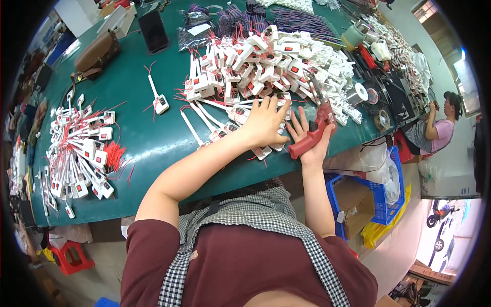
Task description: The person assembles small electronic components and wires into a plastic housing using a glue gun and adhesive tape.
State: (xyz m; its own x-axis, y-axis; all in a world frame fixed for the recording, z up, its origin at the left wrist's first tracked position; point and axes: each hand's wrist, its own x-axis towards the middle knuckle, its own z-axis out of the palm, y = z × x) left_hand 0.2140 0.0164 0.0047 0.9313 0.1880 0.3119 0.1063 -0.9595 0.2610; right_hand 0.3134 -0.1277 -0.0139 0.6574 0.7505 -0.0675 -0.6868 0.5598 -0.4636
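Observation:
My left hand (266,123), fingers spread, reaches over several white plastic parts (232,113) with long stems, small switches and thin red wires, at the table's near edge. It seems to touch them; its fingertips partly hide the contact. My right hand (316,148) is just to the right, palm up. A red soldering gun (320,123) with a pistol grip lies across that palm, held at the thumb while the other fingers stretch out. Its metal front end points away toward a big heap of white switch housings (276,61).
One white part (160,102) lies alone at left centre; a bundle of wired parts (82,153) is farther left. A phone (153,31), a brown bag (97,53), and purple wires (307,23) lie behind. Right are a solder spool (360,93), a blue crate (381,204), and a seated person (437,128).

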